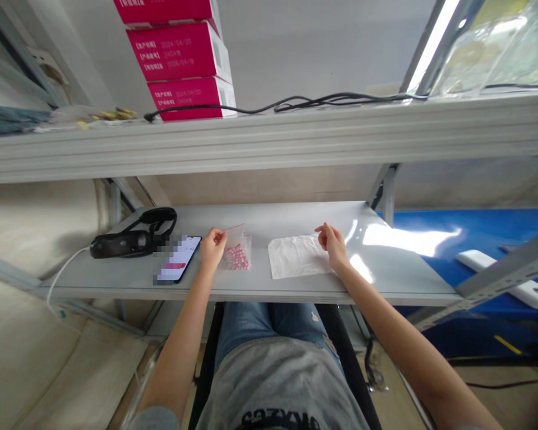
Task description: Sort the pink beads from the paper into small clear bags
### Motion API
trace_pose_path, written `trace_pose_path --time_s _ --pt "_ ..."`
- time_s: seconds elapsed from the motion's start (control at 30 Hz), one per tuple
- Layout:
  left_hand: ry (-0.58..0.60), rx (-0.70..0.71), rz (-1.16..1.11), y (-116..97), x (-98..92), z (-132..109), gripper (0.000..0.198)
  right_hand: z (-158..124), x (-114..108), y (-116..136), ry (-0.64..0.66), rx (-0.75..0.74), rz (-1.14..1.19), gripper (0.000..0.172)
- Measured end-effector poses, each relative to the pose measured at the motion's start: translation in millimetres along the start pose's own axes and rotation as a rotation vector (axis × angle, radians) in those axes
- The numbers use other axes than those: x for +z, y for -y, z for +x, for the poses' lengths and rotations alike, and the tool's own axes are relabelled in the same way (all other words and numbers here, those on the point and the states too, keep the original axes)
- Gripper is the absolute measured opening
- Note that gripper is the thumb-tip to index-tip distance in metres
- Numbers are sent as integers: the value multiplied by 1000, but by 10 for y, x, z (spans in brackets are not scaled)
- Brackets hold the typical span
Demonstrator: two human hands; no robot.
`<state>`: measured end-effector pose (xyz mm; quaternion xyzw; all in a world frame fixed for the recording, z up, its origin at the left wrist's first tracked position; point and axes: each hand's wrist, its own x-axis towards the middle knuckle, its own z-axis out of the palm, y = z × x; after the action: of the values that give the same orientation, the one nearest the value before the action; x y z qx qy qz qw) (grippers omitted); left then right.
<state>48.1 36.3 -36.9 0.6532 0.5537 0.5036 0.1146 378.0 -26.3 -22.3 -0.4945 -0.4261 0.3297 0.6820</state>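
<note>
- The left hand (213, 249) is closed, its fingers curled in at the top corner of a clear plastic bag (238, 251). It looks like a pinch on the bag's thin upper edge, though from here I cannot tell if it actually grips.
- Small round pink pieces (237, 258) lie bunched at the bottom of the bag, which sits on the shelf just right of that hand.
- The right hand (333, 245) is half curled, not gripping anything I can make out, and hovers at the right edge of a crumpled white paper sheet (296, 257).
- The work in hand looks like handling the bag over this sheet, judging by how the hands lie. Shifting so thin a bag would call for a firm pinch.
- Left of the bag, a black smartphone (178, 258) lies with its screen lit and partly blurred, beside a black strapped headset (132, 242).
- All of this rests on a pale grey metal shelf (287, 220), under a second shelf (269, 142) bearing stacked magenta cartons (183, 51).
</note>
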Motion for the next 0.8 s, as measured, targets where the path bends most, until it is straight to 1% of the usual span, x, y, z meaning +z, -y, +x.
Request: trace_pose_path --time_s 0.37,0.8 --pt "1 1 6 -2 -1 -5 12 6 -6 -24 -10 -3 -20 42" --pt "-7 3 21 0 -3 -4 11 6 -9 -40 4 -10 -12 40"
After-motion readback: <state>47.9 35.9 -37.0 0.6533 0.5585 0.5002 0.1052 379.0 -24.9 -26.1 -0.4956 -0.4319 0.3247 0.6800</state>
